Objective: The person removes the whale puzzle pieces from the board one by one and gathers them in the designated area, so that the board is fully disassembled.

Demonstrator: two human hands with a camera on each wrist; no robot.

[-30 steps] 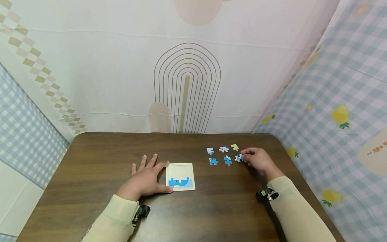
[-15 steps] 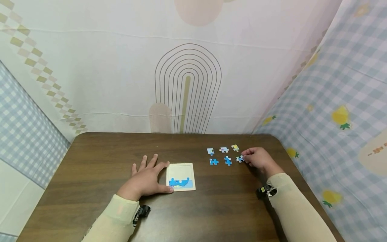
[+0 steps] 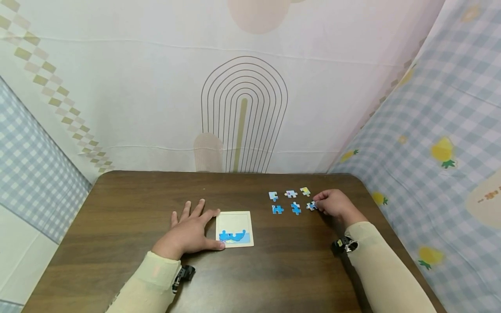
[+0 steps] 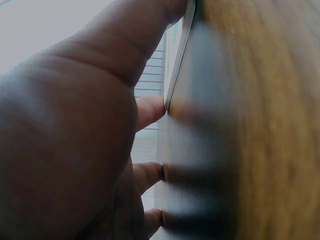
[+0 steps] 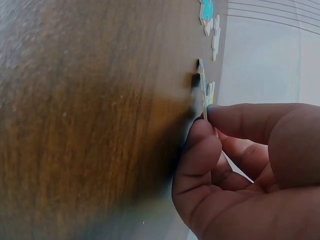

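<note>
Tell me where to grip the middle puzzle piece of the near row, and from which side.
Pinch the middle piece by its left and right edges, probably best from the near side. It lies flat and looks narrower across than front to back. The left piece and right piece, the latter pinched by the right hand, flank it; the near side looks freer.

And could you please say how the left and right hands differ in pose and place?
The left hand spreads its fingers and touches the puzzle tray, while the right hand pinches a puzzle piece. The left hand lies beside the tray, the right hand beside loose pieces. Both emerge from pale sleeves.
</note>
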